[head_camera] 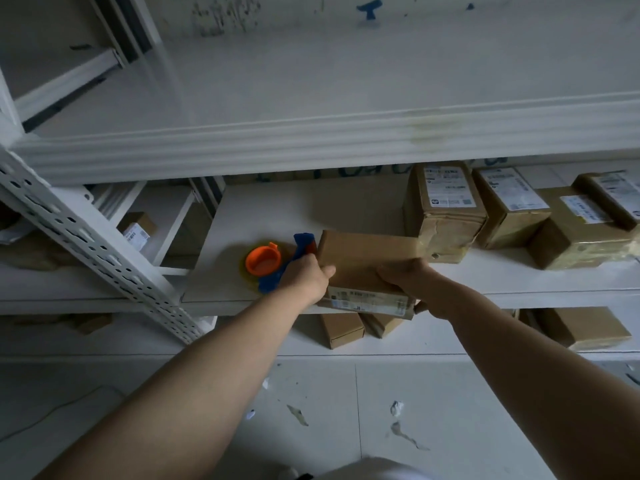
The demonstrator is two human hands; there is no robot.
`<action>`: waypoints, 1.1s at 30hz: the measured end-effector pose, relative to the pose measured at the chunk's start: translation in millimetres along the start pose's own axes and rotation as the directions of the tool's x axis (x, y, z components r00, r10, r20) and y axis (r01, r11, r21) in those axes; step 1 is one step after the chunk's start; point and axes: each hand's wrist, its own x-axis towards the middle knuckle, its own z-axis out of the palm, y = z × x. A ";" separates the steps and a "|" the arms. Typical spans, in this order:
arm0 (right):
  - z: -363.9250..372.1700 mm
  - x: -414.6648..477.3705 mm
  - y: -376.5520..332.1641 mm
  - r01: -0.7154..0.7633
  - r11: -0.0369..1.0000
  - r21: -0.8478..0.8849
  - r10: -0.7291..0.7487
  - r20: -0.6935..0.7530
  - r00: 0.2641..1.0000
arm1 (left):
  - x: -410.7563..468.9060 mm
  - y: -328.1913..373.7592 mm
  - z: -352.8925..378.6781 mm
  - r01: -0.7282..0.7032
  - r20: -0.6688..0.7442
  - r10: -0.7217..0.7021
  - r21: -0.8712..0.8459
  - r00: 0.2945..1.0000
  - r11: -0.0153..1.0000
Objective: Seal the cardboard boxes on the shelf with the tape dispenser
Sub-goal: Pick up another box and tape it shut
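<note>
A brown cardboard box (pixel 360 258) lies at the front edge of the white middle shelf (pixel 263 216), its labelled side facing me. My left hand (pixel 306 277) grips the blue handle of the tape dispenser (pixel 268 263), which has an orange hub and a clear tape roll, pressed against the box's left end. My right hand (pixel 407 277) holds the box on its front right part, fingers over the top. A strip of clear tape runs along the box's right end.
Several taped, labelled boxes (pixel 446 209) stand on the same shelf to the right. More boxes (pixel 341 329) sit on the lower shelf. A perforated white upright (pixel 86 237) rises at the left. The top shelf beam (pixel 311 143) overhangs.
</note>
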 end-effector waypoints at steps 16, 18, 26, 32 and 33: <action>2.7 -1.1 -8.1 -0.049 0.988 -0.146 0.013 -0.239 0.971 | 12.3 -6.1 -24.3 -0.004 -0.018 0.002 -0.142 1.000 0.990; 1.2 2.6 -9.6 -0.060 0.988 -0.143 0.027 -0.222 0.975 | 12.1 -2.9 -23.0 -0.042 -0.099 0.037 -0.047 0.994 0.998; -13.7 1.8 -17.4 -0.078 0.991 -0.107 0.081 0.018 0.997 | 12.0 12.4 -18.5 0.022 -0.070 -0.021 0.013 0.997 1.000; -13.1 15.1 -15.6 -0.054 0.982 -0.179 0.057 0.007 0.998 | 20.1 19.6 -17.6 0.046 -0.082 -0.045 0.009 0.996 0.999; -15.8 14.6 -16.1 -0.065 0.985 -0.163 0.070 0.027 0.997 | 21.7 16.5 -17.6 0.037 -0.084 -0.040 -0.035 0.996 0.999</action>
